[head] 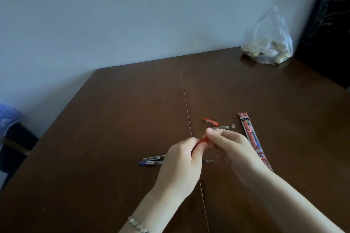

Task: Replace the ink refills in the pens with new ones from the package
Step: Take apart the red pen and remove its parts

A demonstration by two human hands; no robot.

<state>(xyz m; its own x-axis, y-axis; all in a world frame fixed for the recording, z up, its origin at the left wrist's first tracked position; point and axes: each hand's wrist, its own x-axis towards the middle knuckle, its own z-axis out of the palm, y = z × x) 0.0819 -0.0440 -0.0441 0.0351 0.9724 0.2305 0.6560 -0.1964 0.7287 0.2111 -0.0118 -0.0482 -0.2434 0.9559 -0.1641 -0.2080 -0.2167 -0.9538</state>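
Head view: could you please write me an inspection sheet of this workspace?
Surface: brown wooden table, seam running down the middle.
Job's things: red pen piece held above the table; red cap, clear barrel, small clear tip, refill package, dark pen and blue pen lying on it.
Clutter: plastic bag at the far corner.
Grippers: left hand and right hand both pinch the red pen piece.
Cables: nothing seen.
Surroundings: pale wall; dark furniture at left.

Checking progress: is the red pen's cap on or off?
Off. The red cap lies on the table, apart from the red pen gripped by the left hand and right hand.
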